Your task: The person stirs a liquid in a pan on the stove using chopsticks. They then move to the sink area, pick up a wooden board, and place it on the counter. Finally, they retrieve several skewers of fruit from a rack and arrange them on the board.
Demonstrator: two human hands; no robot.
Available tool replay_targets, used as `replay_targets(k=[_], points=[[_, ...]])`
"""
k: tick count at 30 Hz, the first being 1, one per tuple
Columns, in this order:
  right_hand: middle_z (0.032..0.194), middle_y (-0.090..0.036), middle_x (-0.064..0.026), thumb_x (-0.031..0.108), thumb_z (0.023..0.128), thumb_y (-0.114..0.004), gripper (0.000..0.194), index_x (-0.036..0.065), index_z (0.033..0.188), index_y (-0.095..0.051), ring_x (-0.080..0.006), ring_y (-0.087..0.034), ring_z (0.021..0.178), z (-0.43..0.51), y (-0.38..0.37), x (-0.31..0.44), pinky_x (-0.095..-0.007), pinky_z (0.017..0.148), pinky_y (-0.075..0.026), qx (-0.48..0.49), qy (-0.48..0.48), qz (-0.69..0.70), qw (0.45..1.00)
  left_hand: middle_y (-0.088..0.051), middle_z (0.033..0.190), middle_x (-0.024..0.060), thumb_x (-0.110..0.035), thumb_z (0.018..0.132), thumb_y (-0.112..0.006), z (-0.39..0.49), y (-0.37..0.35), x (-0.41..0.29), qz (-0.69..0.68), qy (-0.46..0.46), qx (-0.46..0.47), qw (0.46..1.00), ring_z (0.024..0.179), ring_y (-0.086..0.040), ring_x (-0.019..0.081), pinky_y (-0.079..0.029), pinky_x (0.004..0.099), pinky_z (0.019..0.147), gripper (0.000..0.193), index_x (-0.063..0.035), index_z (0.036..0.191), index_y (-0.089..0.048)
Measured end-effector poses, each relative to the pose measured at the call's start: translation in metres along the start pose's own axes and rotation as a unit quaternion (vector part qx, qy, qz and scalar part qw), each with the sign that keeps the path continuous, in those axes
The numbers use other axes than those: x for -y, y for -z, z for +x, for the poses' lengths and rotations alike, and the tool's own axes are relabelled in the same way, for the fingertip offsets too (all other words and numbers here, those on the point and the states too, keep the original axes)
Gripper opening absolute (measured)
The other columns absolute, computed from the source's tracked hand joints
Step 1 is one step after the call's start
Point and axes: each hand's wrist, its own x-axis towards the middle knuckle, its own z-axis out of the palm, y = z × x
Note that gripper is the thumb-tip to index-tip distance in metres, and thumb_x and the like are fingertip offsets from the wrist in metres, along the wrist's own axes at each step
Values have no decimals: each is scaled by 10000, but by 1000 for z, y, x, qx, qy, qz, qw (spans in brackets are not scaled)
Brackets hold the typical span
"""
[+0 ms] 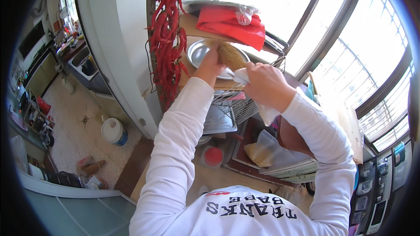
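A straw-brown bristly bundle (232, 55), perhaps a hand brush, slants over a shiny metal tray (196, 53) on a shelf. My left hand (211, 59) grips its upper left side, thumb against the bristles. At its lower right end, my right hand (266, 83) is closed round a crumpled white wrapping (241, 76), cloth or plastic. More thin white material (268, 114) hangs beneath that hand. The far end of the bundle and my right fingertips are partly hidden.
Dried red chillies (165, 39) hang left of the shelf. Above the tray, a red cloth (229, 23) drapes over a board. A wire rack (241, 108) and a lower metal tray (218, 121) sit below. A red-lidded container (212, 156) stands on the floor; windows (341, 62) line the right.
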Motion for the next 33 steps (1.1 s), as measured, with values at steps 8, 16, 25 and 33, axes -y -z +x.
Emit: replay_targets(k=[8,16,25,33], points=[[935,-662,-209,161,749,-611,337,-30,1024,-564,-318,-674,889,92,-65,22,-398,755,-538,-124,-3,-8,992,-408,1351,122,-592,835,-601,-6,10,-57,64,-196,-316,926,1219,-414,309,-348,494,1010,733,-101,1361,-457],[1150,-677,-132,215,817,-590,334,95,1108,-702,-299,-639,1089,184,-102,20,-448,925,-488,-89,-45,40,994,-532,1238,78,-344,989,-481,-82,-9,-23,210,-324,-223,895,1170,-482,167,-334,320,1021,444,-19,1291,-487],[1244,-581,-141,574,807,-572,725,23,1276,-536,-293,-516,1201,164,-102,26,-444,958,-396,-71,-135,234,960,-416,1433,177,-222,989,-432,-199,-99,37,492,-445,25,748,1363,-357,277,-238,434,1146,432,11,1352,-418],[977,-580,-81,152,760,-677,162,52,849,-586,-240,-582,878,-127,-110,15,-364,772,-469,-363,105,293,878,-518,1294,201,-146,1010,-368,-219,-150,76,398,-450,269,753,1216,-501,294,-363,423,1083,298,10,1230,-495]])
